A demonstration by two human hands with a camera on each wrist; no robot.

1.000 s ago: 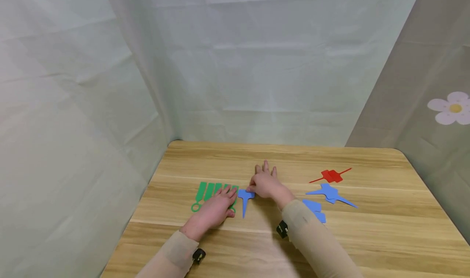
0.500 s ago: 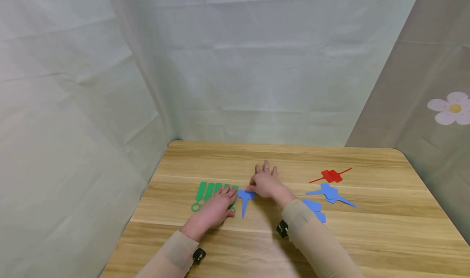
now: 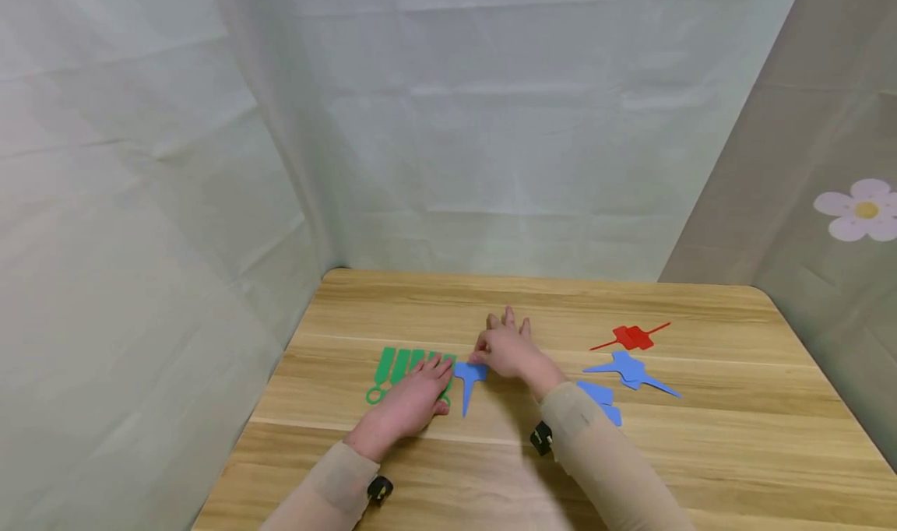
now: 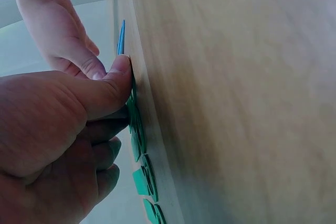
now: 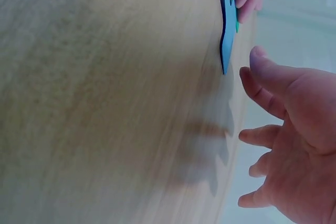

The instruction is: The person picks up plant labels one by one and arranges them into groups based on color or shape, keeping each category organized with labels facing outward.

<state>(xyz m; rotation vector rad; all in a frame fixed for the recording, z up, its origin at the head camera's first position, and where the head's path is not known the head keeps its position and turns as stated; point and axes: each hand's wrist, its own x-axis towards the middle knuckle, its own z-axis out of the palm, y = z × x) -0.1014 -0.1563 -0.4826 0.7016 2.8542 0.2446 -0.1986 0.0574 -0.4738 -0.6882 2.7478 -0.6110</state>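
Note:
Flat green plastic tags (image 3: 384,366), each with a ring at its lower end, lie side by side in a row. My left hand (image 3: 412,399) rests over the right part of that row with its fingers extended, hiding several tags. Just right of the row lies a blue T-shaped plant label (image 3: 471,373), its pointed stem towards me. My right hand (image 3: 509,352) hovers at the label's top edge, thumb and index close together, the other fingers spread. In the right wrist view, a small gap separates those fingertips from the blue label (image 5: 228,38).
Two red tags (image 3: 634,336) with thin stems overlap at the back right. In front of them are overlapping blue labels (image 3: 631,369). More blue labels (image 3: 596,392) lie partly under my right sleeve in the head view. Pale cloth (image 3: 490,126) hangs behind the wooden table (image 3: 757,437).

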